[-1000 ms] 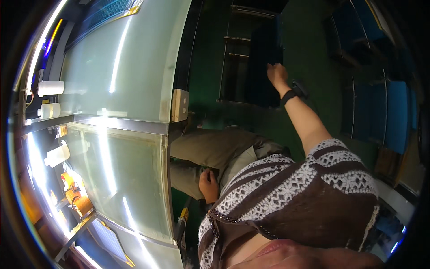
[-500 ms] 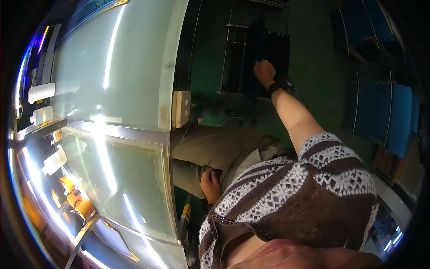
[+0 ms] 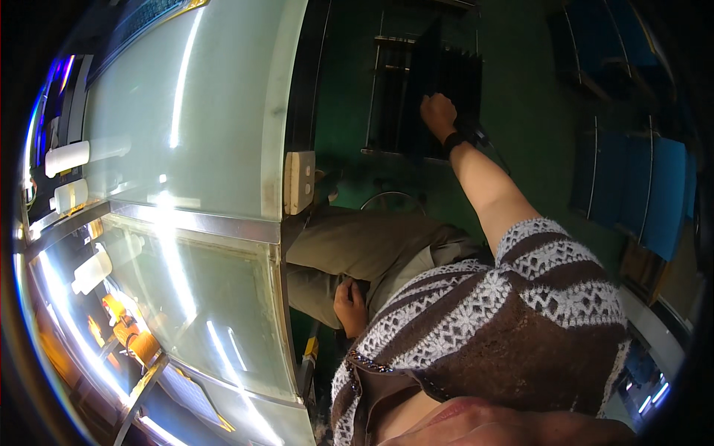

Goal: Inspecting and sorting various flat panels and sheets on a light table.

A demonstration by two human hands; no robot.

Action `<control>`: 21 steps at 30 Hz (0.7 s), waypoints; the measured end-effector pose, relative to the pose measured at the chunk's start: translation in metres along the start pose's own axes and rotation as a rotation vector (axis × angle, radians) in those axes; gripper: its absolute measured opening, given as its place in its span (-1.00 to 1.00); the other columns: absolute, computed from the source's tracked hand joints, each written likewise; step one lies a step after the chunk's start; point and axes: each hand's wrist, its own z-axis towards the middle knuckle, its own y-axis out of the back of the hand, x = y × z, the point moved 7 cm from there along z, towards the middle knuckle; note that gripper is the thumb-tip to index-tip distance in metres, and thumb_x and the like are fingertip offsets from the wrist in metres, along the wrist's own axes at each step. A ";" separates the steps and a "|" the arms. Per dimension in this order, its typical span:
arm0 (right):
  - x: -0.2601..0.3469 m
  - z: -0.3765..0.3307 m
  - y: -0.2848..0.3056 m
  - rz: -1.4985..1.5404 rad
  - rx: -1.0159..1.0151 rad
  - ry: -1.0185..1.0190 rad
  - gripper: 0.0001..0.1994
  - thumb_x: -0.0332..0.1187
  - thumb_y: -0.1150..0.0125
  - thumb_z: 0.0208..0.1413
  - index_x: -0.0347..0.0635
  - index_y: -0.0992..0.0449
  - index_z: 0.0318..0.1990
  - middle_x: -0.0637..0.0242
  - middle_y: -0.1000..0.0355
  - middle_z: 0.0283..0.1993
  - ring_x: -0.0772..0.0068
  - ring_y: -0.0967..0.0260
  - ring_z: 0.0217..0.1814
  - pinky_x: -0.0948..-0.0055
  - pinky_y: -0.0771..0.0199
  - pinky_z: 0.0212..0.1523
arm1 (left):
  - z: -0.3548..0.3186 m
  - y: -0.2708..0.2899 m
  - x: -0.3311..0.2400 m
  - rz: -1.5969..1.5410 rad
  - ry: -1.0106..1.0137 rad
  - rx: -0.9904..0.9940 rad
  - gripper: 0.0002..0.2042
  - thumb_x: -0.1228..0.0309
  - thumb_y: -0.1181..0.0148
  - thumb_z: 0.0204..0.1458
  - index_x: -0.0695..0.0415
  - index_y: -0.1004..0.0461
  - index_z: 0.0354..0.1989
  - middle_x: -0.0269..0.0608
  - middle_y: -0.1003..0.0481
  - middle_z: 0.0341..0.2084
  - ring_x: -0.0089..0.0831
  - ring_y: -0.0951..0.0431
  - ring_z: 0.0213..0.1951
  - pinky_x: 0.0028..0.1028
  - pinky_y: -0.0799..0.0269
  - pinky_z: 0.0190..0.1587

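My right arm stretches out over a dim rack (image 3: 372, 141) low on the far side. The fingers of my right hand (image 3: 439, 113) are closed at the edge of a dark flat panel (image 3: 424, 70) that stands upright there. Several similar dark panels (image 3: 465, 82) stand beside it. A dark band circles that wrist. My left hand (image 3: 349, 303) rests by my lap, close to the bench edge, with its fingers curled. Whether anything is in them is hidden. My trousers (image 3: 364, 234) reach under the bench.
A glossy pale bench (image 3: 230, 97) with a metal strip (image 3: 193, 221) runs along the left. White bottles (image 3: 67, 158) and orange tape rolls (image 3: 139, 344) stand at its far side. A beige socket box (image 3: 300, 182) sits on the near edge. Blue panels (image 3: 662, 197) stand in racks at right.
My right hand has shifted very slightly upward, still closed at the panel's edge. My left hand has stayed by my lap.
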 end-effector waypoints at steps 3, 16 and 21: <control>0.004 0.003 -0.002 -0.013 -0.013 -0.003 -0.69 -0.26 -0.03 0.08 -0.37 -0.57 -0.44 -0.19 -0.49 -0.36 -0.23 -0.47 -0.25 0.05 -0.50 -0.20 | -0.001 0.000 0.002 0.027 -0.006 0.007 -0.87 0.50 -0.07 0.08 0.29 -0.47 -0.27 0.06 -0.50 -0.39 0.00 -0.51 -0.32 -0.25 -0.39 -0.28; -0.008 0.031 -0.012 0.017 0.150 -0.088 -0.67 -0.24 -0.03 0.09 -0.39 -0.55 -0.29 -0.25 -0.45 -0.15 -0.29 -0.41 -0.09 0.00 -0.46 -0.07 | -0.013 0.004 -0.007 0.008 0.082 0.017 -0.88 0.50 -0.07 0.07 0.27 -0.48 -0.29 0.07 -0.51 -0.38 0.00 -0.52 -0.31 -0.25 -0.39 -0.28; 0.014 0.043 -0.053 -0.262 0.338 0.309 -0.61 -0.20 0.25 0.27 -0.26 -0.38 0.04 -0.15 -0.40 -0.03 -0.19 -0.34 0.04 -0.02 -0.32 0.08 | -0.006 0.004 0.004 -0.076 0.112 -0.026 -0.87 0.50 -0.10 0.04 0.27 -0.50 -0.28 0.06 -0.52 -0.36 -0.02 -0.53 -0.26 -0.26 -0.41 -0.21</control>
